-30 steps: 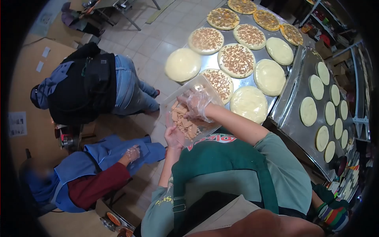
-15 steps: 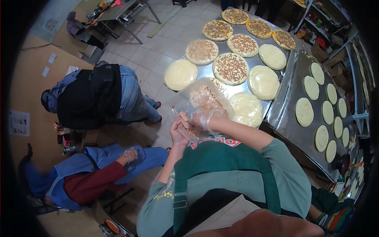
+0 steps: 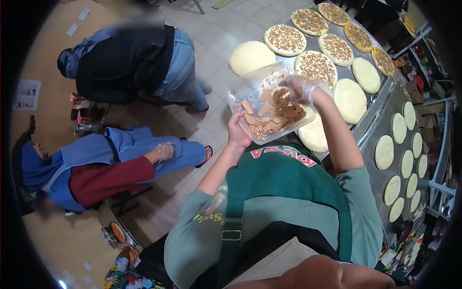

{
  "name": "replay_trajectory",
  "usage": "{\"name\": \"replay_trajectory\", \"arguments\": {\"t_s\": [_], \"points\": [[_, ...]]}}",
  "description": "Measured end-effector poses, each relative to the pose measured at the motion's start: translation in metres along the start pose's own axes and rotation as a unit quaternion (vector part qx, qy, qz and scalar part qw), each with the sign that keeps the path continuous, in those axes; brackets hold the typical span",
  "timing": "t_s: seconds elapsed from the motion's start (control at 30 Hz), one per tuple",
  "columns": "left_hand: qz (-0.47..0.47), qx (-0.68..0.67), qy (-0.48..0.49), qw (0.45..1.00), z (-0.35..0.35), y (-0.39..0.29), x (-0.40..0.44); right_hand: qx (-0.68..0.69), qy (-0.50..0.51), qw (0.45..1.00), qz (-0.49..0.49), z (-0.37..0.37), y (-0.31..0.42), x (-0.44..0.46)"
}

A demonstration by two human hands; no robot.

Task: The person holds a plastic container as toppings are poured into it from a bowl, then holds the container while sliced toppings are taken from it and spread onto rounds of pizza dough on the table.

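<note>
My left hand (image 3: 239, 131) is bare and grips the near left corner of a clear plastic container (image 3: 262, 137). Inside it lie brown sausage-like slices (image 3: 288, 111) and small chopped bits (image 3: 262, 127). My right hand (image 3: 302, 90), in a clear plastic glove, is curled over the container's right side. Its fingertips are partly hidden, and what they hold cannot be made out. Just beyond the container is a round dough base with brown bits (image 3: 315, 67); plain dough rounds (image 3: 350, 101) lie to its right, one (image 3: 314, 135) partly behind the container.
A metal table (image 3: 375, 98) carries several topped rounds (image 3: 309, 22). Another tray (image 3: 370, 144) at right bears smaller dough rounds (image 3: 384, 152). To the left stand a person in a blue apron (image 3: 91, 154) and a person in dark clothes and jeans (image 3: 178, 72). Shelving (image 3: 440, 188) lines the right edge.
My right hand has moved from across the container to its right side, exposing more slices. The view has turned, and the container appears farther right and higher. My left hand keeps its grip.
</note>
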State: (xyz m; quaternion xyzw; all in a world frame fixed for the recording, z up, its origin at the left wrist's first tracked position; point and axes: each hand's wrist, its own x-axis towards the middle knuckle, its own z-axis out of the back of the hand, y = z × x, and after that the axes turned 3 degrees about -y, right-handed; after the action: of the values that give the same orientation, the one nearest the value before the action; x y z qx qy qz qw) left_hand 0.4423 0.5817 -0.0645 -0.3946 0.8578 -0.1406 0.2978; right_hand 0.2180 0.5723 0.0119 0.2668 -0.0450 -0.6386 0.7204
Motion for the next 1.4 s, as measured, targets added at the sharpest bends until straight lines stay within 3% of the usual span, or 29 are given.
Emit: {"name": "replay_trajectory", "arguments": {"t_s": [0.03, 0.07, 0.13, 0.17, 0.33, 0.43, 0.57, 0.6, 0.67, 0.77, 0.8, 0.87, 0.93, 1.03, 1.07, 1.17, 1.27, 1.33, 1.4], "points": [[-0.011, 0.004, -0.001, 1.000, 0.001, -0.001, 0.001, -0.056, 0.106, 0.993, 0.009, 0.005, 0.014, -0.002], [-0.022, 0.008, -0.001, 1.000, 0.002, -0.002, 0.002, -0.057, 0.110, 0.992, 0.010, 0.001, 0.025, -0.007], [-0.027, 0.001, 0.008, 1.000, -0.001, -0.003, 0.003, -0.132, 0.030, 0.987, 0.084, -0.009, 0.040, -0.020], [-0.033, -0.002, 0.020, 0.999, -0.001, -0.003, 0.004, -0.059, 0.034, 0.994, 0.085, -0.027, 0.036, -0.015], [-0.004, -0.032, -0.026, 0.999, 0.016, -0.001, 0.004, -0.081, 0.016, 0.994, 0.068, -0.072, 0.032, -0.004], [0.005, -0.024, -0.034, 0.999, 0.015, -0.003, 0.002, 0.007, -0.052, 0.992, 0.113, -0.091, 0.027, 0.001], [0.002, -0.014, -0.042, 0.999, -0.004, -0.006, -0.005, 0.069, -0.039, 0.994, 0.069, -0.063, 0.023, 0.011], [0.002, -0.014, -0.043, 0.999, -0.004, -0.005, -0.006, 0.024, -0.004, 0.996, 0.082, -0.032, 0.038, 0.006], [-0.003, -0.011, -0.036, 0.999, -0.004, -0.002, -0.004, 0.066, 0.082, 0.994, -0.018, -0.026, 0.034, 0.023], [0.014, -0.012, -0.020, 1.000, 0.000, 0.001, -0.002, 0.091, 0.081, 0.990, -0.068, -0.001, 0.051, 0.021], [0.019, -0.011, -0.021, 1.000, 0.000, 0.001, -0.003, 0.091, 0.082, 0.990, -0.070, -0.006, 0.048, 0.023], [0.013, -0.010, -0.024, 1.000, 0.009, 0.004, 0.001, 0.275, -0.049, 0.959, 0.045, -0.015, 0.047, 0.028], [0.005, -0.009, -0.026, 1.000, 0.010, 0.005, 0.001, 0.321, -0.044, 0.945, 0.031, -0.016, 0.034, 0.028], [-0.017, -0.018, 0.011, 1.000, 0.004, 0.002, -0.003, -0.068, 0.032, 0.997, -0.005, -0.013, 0.023, 0.031], [-0.008, -0.032, 0.017, 0.999, 0.011, 0.001, -0.002, -0.061, 0.095, 0.991, -0.067, -0.017, 0.022, 0.028], [-0.008, -0.038, 0.022, 0.999, 0.011, -0.002, -0.003, -0.113, 0.038, 0.993, -0.011, -0.053, 0.010, 0.023], [-0.021, -0.026, 0.018, 0.999, 0.012, -0.002, -0.003, 0.001, -0.011, 0.998, -0.062, -0.060, 0.032, 0.017], [-0.025, -0.019, 0.016, 0.999, 0.015, -0.002, -0.004, 0.227, -0.070, 0.966, -0.107, -0.067, 0.037, 0.019], [-0.007, -0.043, 0.023, 0.999, 0.016, -0.004, -0.006, 0.241, -0.059, 0.967, -0.063, -0.063, 0.024, 0.028]]}}
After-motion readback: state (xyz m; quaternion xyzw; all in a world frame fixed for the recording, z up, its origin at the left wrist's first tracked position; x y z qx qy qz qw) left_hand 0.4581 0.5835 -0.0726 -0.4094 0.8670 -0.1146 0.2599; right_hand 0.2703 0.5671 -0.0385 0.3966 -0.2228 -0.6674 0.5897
